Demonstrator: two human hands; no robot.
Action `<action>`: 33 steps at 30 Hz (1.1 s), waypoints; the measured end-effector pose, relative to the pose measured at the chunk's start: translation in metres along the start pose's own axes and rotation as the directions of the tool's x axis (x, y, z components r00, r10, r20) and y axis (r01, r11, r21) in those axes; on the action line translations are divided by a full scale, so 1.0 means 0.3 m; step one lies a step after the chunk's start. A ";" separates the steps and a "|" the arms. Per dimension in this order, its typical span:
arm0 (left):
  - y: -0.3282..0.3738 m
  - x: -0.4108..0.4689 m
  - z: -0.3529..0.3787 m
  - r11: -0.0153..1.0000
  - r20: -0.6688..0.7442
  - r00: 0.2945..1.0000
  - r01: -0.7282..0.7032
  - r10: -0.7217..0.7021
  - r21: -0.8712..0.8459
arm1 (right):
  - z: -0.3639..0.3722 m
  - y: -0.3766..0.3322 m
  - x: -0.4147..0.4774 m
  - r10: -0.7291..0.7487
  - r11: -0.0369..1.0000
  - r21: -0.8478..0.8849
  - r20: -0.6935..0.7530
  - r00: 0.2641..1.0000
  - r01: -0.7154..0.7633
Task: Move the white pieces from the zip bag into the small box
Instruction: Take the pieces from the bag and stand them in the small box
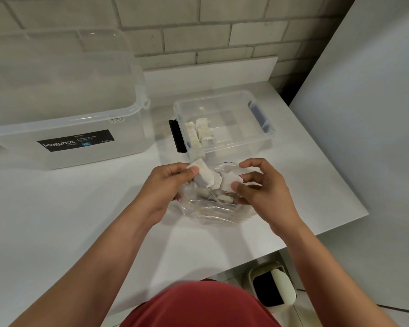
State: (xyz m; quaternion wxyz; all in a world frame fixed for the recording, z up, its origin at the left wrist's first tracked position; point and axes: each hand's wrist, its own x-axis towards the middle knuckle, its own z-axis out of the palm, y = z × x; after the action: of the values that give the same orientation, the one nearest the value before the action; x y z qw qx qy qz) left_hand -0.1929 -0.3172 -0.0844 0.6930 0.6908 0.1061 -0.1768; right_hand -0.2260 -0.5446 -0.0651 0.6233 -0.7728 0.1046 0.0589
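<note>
Fingers curled, left hand and right hand pinch white pieces.

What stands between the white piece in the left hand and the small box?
Nothing visible. The left hand pinches a white piece above the zip bag, and the small box sits just beyond, open-topped, with only its near wall to lift over. The right hand holds the bag's edge, off that path.

Table, zip bag, small box, tub (clear)
</note>
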 end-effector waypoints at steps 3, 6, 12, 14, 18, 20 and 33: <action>-0.002 0.007 -0.008 0.998 -0.004 0.999 0.035 -0.035 -0.044 | 0.011 0.005 0.004 -0.024 0.996 -0.092 -0.038 0.999 0.020; -0.007 0.012 -0.006 0.995 0.000 0.998 0.060 -0.061 -0.077 | 0.042 -0.002 0.006 -0.034 0.997 -0.070 -0.027 0.999 0.032; -0.004 0.011 -0.008 0.992 -0.020 0.997 0.070 -0.073 -0.103 | 0.097 -0.010 0.002 0.029 0.992 0.120 0.027 0.999 -0.032; -0.002 0.008 -0.009 0.992 -0.028 0.997 0.062 -0.065 -0.112 | 0.109 -0.019 -0.004 0.008 0.990 0.141 0.037 0.999 -0.013; 0.000 -0.002 0.002 0.994 -0.018 0.999 0.045 -0.047 -0.104 | 0.142 -0.028 -0.006 -0.001 0.993 0.114 -0.066 0.998 0.008; -0.003 -0.004 0.007 0.997 -0.011 0.999 0.037 -0.038 -0.064 | 0.143 -0.025 0.005 0.015 0.998 0.056 -0.106 0.994 -0.009; 0.016 -0.013 0.013 0.929 0.092 0.989 -0.144 0.119 0.340 | -0.007 -0.179 0.098 -0.072 0.645 -0.692 0.367 0.927 0.324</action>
State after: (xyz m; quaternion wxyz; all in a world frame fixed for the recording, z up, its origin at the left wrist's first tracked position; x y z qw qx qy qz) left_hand -0.1950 -0.3209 -0.0785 0.5745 0.8007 0.0027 -0.1698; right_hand -0.1850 -0.5384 -0.0201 0.2659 -0.9462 -0.1126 0.1458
